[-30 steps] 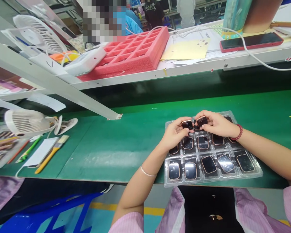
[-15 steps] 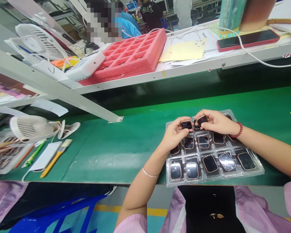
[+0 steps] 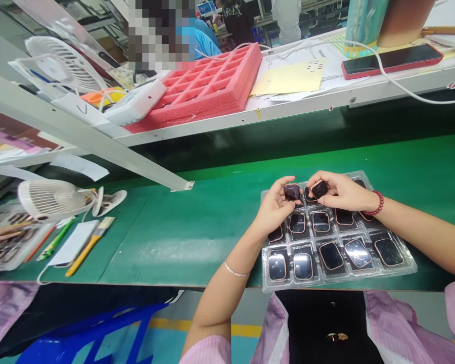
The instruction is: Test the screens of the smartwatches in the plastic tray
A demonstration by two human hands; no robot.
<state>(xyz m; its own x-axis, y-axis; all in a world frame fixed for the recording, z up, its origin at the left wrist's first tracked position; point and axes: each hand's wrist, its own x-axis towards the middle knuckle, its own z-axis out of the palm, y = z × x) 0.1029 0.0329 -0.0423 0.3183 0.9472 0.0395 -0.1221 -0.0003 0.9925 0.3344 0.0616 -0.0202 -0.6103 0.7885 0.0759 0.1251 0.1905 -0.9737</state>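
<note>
A clear plastic tray (image 3: 396, 273) of several square watch faces lies on the green table near its front edge. My left hand (image 3: 275, 207) holds a dark watch face (image 3: 291, 191) between thumb and fingers over the tray's back left corner. Just to the right, my right hand (image 3: 335, 191) pinches another dark watch face (image 3: 319, 189), tilted, above the back row. The two held pieces are apart. In the front row, a watch face (image 3: 330, 256) sits in its compartment. My hands hide part of the back rows.
A white post (image 3: 136, 164) meets the green table (image 3: 155, 242) left of centre. A shelf above holds a pink foam tray (image 3: 212, 83) and a phone (image 3: 392, 61). Far left are a fan (image 3: 55, 199), a brush (image 3: 89, 247) and another person's hand (image 3: 5, 233).
The fingers of my left hand have opened a little around its watch face, which shows more of its front. The piece in my right hand has turned slightly.
</note>
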